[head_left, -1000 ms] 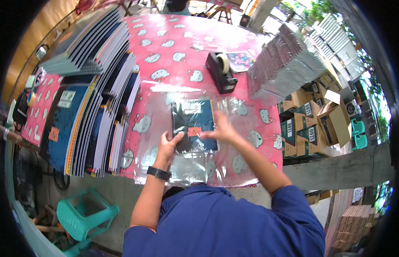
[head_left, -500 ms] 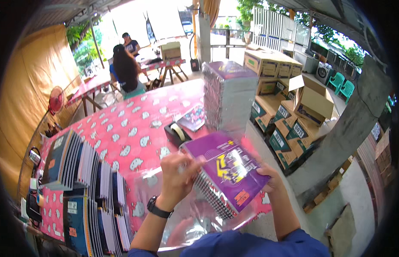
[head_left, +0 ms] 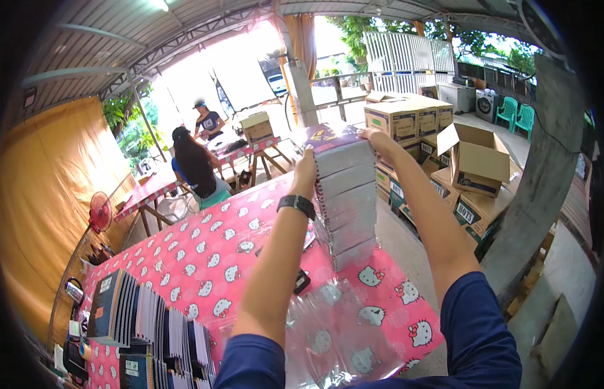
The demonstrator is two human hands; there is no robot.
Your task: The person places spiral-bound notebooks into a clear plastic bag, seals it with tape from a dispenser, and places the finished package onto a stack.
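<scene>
Both arms reach forward to a tall stack of plastic-wrapped spiral notebooks (head_left: 349,214) at the table's far right corner. On top lies a purple notebook (head_left: 334,138) with a yellow design. My left hand (head_left: 306,172), a dark watch on its wrist, grips the notebook's left edge. My right hand (head_left: 381,142) holds its far right edge, fingers partly hidden. A clear plastic sheet (head_left: 334,330) lies on the table close to my body. Part of a black tape dispenser (head_left: 302,281) shows beside my left forearm.
Rows of dark-covered notebooks (head_left: 153,318) stand at the table's left. Beyond the right edge are stacked cardboard boxes (head_left: 409,123), one open box (head_left: 474,159) and a concrete pillar (head_left: 539,175). Two people (head_left: 195,162) are at a farther table; a red fan (head_left: 99,211) stands left.
The purple notebook has gone from above the plastic sheet to the top of the stack, both hands moving forward with it. The view has tilted upward.
</scene>
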